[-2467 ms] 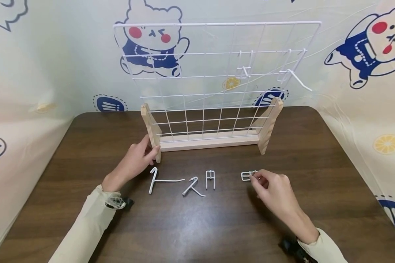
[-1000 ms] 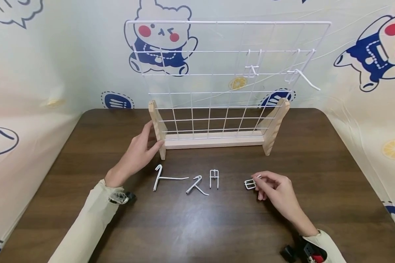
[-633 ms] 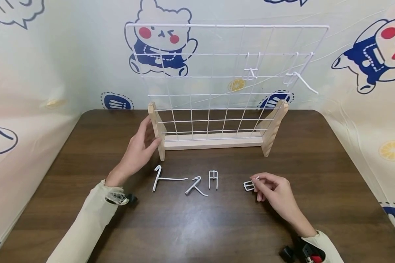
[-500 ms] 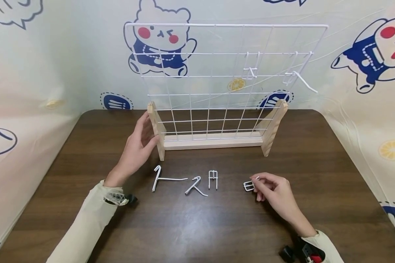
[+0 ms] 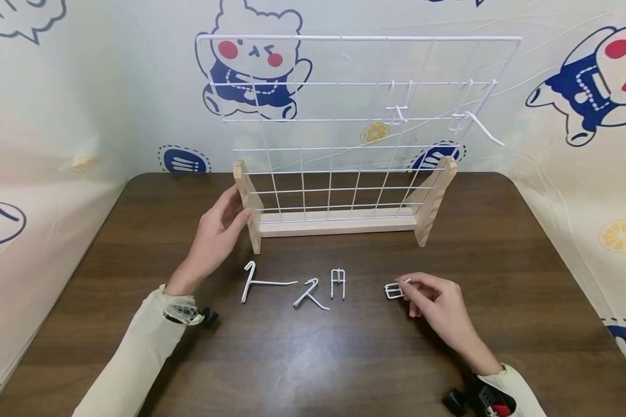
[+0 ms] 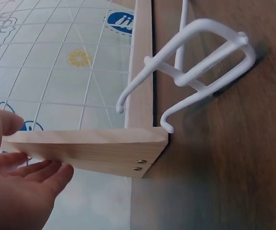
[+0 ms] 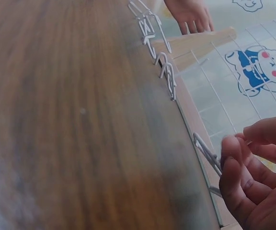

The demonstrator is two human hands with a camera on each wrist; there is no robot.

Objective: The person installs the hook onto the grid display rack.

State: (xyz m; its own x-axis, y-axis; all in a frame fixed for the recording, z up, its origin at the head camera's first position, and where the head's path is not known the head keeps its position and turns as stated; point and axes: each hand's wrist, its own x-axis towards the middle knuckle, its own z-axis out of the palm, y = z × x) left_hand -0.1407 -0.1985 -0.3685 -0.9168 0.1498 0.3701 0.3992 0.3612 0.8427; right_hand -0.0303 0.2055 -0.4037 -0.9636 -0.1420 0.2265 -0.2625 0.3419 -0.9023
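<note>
My right hand (image 5: 440,307) pinches a white wire grid hook (image 5: 394,291) between thumb and fingers, low over the table at the right. In the right wrist view the hook (image 7: 207,155) is partly hidden behind the fingers. My left hand (image 5: 214,234) rests at the left wooden upright (image 5: 248,208) of a white grid rack (image 5: 331,156). The left wrist view shows its fingers fairly straight against the board's outer face, the thumb near the front edge. Three more white hooks lie in front of the rack: a long one (image 5: 263,283), a tilted one (image 5: 310,295) and a small one (image 5: 338,284).
Two hooks hang on the grid's upper right: one facing forward (image 5: 398,110) and one with a long arm (image 5: 480,124) jutting right. A brown wooden table (image 5: 313,365) carries everything. Behind it hangs a patterned cloth (image 5: 109,87).
My right hand has taken the hook up slightly from the table and turned it a little. My left hand has slid up and back along the upright, its grip loosened. The head view has shifted.
</note>
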